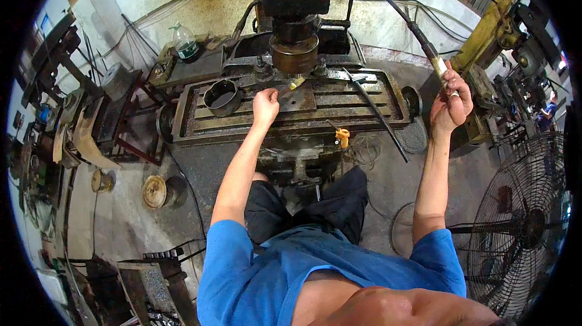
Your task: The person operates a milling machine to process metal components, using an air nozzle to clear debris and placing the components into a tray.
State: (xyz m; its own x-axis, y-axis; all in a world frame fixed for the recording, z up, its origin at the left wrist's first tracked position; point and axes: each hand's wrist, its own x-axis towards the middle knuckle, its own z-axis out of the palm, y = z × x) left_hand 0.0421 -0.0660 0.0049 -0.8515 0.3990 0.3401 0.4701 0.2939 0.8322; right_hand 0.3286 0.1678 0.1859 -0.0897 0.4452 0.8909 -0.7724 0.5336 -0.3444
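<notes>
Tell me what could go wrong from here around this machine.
The left hand holds a brush close to the lower end of the spindle; if that is turning, which this still cannot show, it might snag the brush.

The long metal bar juts past the front edge of the slotted table, so a knock could dislodge it.

The open pot of dark liquid stands beside that hand and might spill if bumped.
</notes>
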